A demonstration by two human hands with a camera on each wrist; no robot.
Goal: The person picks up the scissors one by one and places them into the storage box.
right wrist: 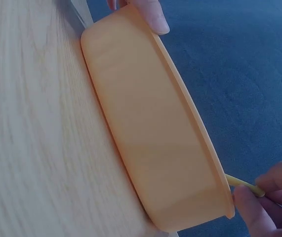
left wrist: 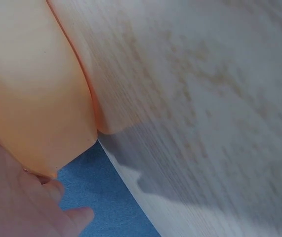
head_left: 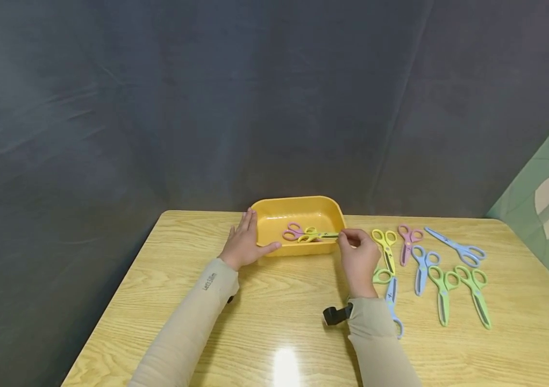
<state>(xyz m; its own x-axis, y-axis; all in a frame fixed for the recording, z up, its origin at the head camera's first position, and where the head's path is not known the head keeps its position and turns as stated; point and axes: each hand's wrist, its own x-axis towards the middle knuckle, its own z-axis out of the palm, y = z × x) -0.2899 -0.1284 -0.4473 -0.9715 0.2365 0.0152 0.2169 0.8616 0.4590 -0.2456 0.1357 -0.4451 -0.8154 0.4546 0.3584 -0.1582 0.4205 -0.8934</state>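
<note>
A yellow plastic bin (head_left: 274,249) stands near the table's far edge. My left hand (head_left: 242,247) rests against its left end with straight fingers, the thumb lying over the front rim. At the bin's right end, my right hand (head_left: 358,260) pinches a pair of yellow scissors (head_left: 309,235) by the blade end. Their handles point left into the bin, beside pink-purple scissors (head_left: 292,231) lying inside. In the right wrist view, the yellow tip (right wrist: 247,184) shows between thumb and fingers, just past the rim. The left wrist view has the fingers (left wrist: 54,190) along the bin's outside.
Right of the bin lie several scissors: yellow ones (head_left: 386,250), pink ones (head_left: 407,247), blue ones (head_left: 458,247) and green ones (head_left: 443,295). More blue scissors (head_left: 391,293) lie close by my right wrist. A dark curtain (head_left: 274,107) hangs behind the wooden table (head_left: 274,301).
</note>
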